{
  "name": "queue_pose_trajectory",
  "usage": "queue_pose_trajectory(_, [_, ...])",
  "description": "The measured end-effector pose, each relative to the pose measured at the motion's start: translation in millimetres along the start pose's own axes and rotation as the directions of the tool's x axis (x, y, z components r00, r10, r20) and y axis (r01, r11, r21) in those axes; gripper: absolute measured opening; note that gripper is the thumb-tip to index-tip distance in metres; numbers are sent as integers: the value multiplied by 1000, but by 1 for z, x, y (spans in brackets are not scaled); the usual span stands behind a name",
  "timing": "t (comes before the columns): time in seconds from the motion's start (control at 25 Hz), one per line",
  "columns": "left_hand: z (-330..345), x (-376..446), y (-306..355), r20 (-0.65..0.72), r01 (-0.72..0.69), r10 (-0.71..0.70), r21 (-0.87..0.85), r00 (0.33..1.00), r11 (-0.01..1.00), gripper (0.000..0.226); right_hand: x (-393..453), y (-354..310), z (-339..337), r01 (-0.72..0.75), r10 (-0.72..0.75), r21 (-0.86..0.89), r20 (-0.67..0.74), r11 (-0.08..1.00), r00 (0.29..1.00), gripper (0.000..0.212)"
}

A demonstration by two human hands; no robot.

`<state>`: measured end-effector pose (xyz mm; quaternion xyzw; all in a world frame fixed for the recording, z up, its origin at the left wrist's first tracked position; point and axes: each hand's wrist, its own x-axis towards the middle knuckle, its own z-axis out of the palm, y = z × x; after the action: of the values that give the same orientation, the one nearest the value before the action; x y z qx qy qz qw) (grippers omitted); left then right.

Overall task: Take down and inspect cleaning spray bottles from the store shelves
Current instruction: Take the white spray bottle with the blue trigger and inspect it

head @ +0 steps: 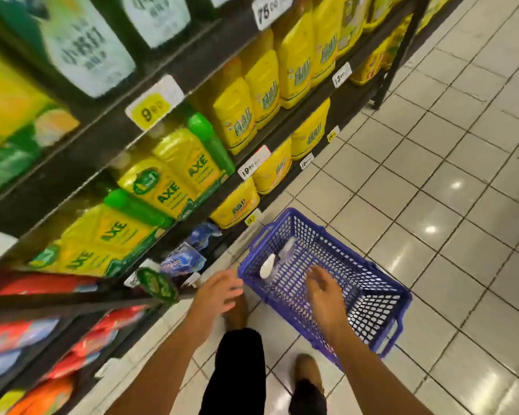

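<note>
Right hand [324,290] over bottle-holding basket [381,298]

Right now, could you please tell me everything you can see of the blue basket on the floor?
The basket is blue-purple plastic, with walls and bottom made of open mesh and a solid rim. It stands on the tiled floor beside the lowest shelf, apparently level. Its handles are folded down outside the rim. Inside lies a clear bottle with a white cap, near the corner towards the shelf. The right hand hovers over the inside, fingers spread; the left hand is just outside the rim.
</note>
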<state>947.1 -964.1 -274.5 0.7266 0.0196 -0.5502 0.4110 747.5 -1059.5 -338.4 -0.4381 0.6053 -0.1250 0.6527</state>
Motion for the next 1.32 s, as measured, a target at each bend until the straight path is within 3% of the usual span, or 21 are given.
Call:
queue_pose_trajectory(0.16, [-68, -154, -42, -133, -120, 97, -178, 986, 977, 27, -116, -59, -13, 83, -82, -20, 46, 996, 996, 23])
queue_pose_trajectory(0.32, [-135, -272, -106, -275, -162, 53, -391, 960, 906, 23, -213, -100, 11, 266, -214, -232, 223, 936, 951, 9])
queue_pose_trajectory(0.44, [-194, -349, -164, -408, -255, 50, -467, 912, 847, 24, -284, -113, 56, 345, -243, -248, 361, 905, 900, 8])
queue_pose_trajectory(0.56, [-255, -417, -226, -570, -395, 42, -512, 820, 763, 21, -347, -110, 115, 405, -271, -216, 466, 888, 842, 18])
queue_pose_trajectory(0.64, [-300, -467, -271, -658, -478, 20, -526, 753, 703, 19, -398, -94, 167, 499, -288, -238, 584, 833, 759, 17])
queue_pose_trajectory(0.8, [-377, -566, -367, -780, -632, -10, -515, 626, 578, 19, -523, -38, 278, 677, -259, -214, 810, 704, 526, 15])
queue_pose_trajectory(0.96, [-436, -656, -433, -847, -691, -55, -467, 528, 551, 20, -627, 3, 360, 732, -199, -174, 898, 659, 393, 15])
queue_pose_trajectory(1.08, [-494, -722, -461, -917, -764, -69, -367, 393, 530, 19, -703, 12, 420, 759, -145, -101, 957, 643, 250, 17])
queue_pose_trajectory(1.24, [-557, -787, -461, -962, -808, -29, -245, 272, 535, 17, -784, 4, 486, 788, -139, 3, 985, 615, 104, 24])
queue_pose_trajectory(1.32, [-586, -810, -457, -971, -821, 7, -200, 241, 535, 37, -814, 1, 520, 793, -123, 60, 992, 606, 19, 23])
